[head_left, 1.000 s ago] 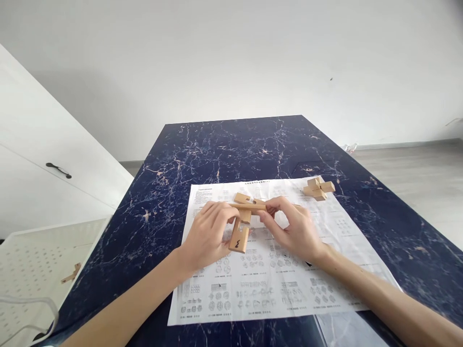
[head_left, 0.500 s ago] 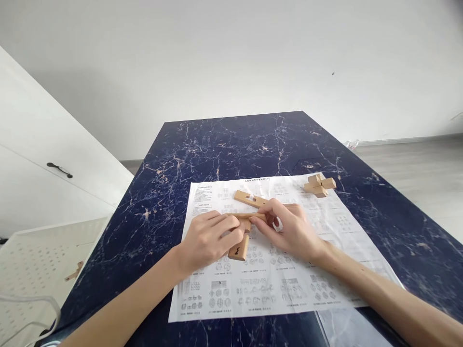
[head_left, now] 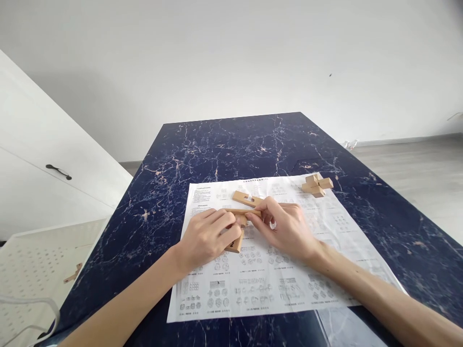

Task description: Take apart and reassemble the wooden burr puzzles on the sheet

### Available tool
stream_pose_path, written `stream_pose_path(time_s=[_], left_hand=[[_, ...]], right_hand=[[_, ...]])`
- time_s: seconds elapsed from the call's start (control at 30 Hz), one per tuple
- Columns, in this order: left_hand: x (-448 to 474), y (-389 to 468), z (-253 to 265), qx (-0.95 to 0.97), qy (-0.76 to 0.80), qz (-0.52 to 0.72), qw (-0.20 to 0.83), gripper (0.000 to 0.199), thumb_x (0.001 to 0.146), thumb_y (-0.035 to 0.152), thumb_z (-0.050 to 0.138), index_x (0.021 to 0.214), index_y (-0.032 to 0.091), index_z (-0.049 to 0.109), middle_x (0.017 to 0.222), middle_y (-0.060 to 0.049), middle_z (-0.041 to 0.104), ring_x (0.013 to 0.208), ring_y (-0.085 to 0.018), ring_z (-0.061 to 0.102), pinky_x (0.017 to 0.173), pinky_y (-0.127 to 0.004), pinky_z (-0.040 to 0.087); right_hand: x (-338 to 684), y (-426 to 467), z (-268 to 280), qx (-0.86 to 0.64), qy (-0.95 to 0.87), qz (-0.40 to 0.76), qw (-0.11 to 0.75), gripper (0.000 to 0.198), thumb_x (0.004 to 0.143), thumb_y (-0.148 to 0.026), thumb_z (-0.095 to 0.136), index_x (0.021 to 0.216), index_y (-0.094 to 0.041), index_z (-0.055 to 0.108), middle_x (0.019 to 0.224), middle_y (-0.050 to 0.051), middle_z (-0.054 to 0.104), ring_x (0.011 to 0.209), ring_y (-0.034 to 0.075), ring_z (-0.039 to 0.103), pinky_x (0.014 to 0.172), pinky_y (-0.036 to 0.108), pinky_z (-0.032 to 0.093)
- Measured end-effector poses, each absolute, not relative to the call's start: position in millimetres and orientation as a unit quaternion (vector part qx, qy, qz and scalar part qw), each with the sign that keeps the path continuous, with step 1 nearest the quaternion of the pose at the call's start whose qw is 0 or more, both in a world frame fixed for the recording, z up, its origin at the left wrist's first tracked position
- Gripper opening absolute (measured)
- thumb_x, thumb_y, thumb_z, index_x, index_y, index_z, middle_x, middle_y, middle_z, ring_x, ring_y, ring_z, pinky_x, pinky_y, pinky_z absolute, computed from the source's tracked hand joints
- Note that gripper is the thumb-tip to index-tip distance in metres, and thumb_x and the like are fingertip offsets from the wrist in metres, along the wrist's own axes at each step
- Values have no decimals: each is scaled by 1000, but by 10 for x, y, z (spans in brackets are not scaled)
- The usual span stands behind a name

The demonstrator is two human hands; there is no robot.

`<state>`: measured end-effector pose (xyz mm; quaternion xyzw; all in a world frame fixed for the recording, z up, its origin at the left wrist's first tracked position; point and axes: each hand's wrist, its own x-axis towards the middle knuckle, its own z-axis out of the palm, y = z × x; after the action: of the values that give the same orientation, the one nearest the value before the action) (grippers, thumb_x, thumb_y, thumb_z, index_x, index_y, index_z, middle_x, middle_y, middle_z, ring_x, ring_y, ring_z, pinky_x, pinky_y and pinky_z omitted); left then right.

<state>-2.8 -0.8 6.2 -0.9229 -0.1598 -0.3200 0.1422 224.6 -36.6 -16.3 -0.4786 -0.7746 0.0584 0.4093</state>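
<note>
Both my hands grip a wooden puzzle piece (head_left: 246, 211) that lies sideways between them. My left hand (head_left: 210, 237) is closed round its left end. The thumb and fingers of my right hand (head_left: 284, 226) pinch its right end. Below it, partly under my left fingers, a second wooden piece (head_left: 234, 247) with a black mark points toward me. Just beyond my hands a notched wooden piece (head_left: 241, 196) lies on the printed sheet (head_left: 253, 308). Another wooden piece (head_left: 292, 207) shows behind my right hand, mostly hidden. How the pieces join is covered by my fingers.
An assembled wooden cross puzzle (head_left: 317, 185) rests at the sheet's far right corner. The dark blue marbled table (head_left: 224, 149) reaches toward a white wall. To the left are a white cabinet (head_left: 54, 159) and a perforated white surface (head_left: 32, 260) with a small wooden piece and a cable.
The marked wooden piece has swung and drawn up under my left hand, so less of it shows. Both hands keep their hold on the sideways piece. The view has shifted slightly.
</note>
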Motion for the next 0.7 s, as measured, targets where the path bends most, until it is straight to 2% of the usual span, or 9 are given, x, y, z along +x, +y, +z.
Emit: stream_pose_path(time_s=[0.33,0.43,0.6,0.7], left_hand=[[-25,2,-6,-919,-167,-331,131,21,95,5,63,86,22,54,76,2,62,65,-14,61,59,-28,50],[-16,0,-26,-917,-162,-344,124,21,94,3,62,86,21,53,75,3,60,63,-14,56,58,-28,48],[-23,2,-56,-914,-184,-359,50,14,97,6,60,94,19,56,82,0,65,68,-14,60,60,-28,49],[-31,4,-53,-917,-176,-350,80,12,98,7,62,96,18,57,83,-1,66,69,-15,61,61,-29,50]], right_hand=[[2202,-386,-166,-490,-766,13,415,20,107,-30,60,91,-23,51,58,-4,62,42,12,54,43,27,33],[2213,-380,-185,-493,-765,25,413,20,108,-31,59,92,-23,52,57,-4,62,43,12,54,43,26,32],[2231,-370,-180,-497,-764,65,406,14,109,-31,58,99,-21,55,61,-3,65,46,13,56,44,26,34],[2228,-367,-165,-495,-765,55,410,14,109,-31,58,99,-21,56,60,-3,64,45,13,56,45,27,34]])
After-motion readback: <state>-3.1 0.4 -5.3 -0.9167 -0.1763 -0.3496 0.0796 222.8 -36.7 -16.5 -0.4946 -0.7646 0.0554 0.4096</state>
